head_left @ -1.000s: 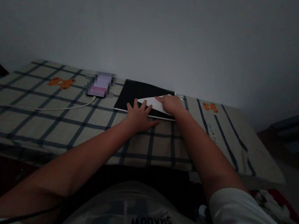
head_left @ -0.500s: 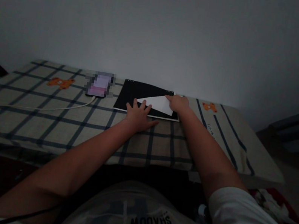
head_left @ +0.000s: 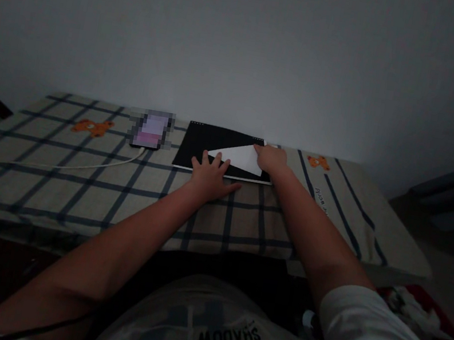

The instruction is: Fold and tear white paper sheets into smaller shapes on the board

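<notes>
White paper (head_left: 240, 156) folded to a triangle, flat on black pad (head_left: 199, 142) | I see left hand (head_left: 210, 178) fingers spread wide, tips at its near edge | right hand (head_left: 270, 157) fingers flat on its right corner, gripping nothing | phone (head_left: 150, 130) left of the left fingers

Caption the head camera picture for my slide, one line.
Left hand spread at the near edge of a black pad, right hand on the triangular white paper upon it.
</notes>
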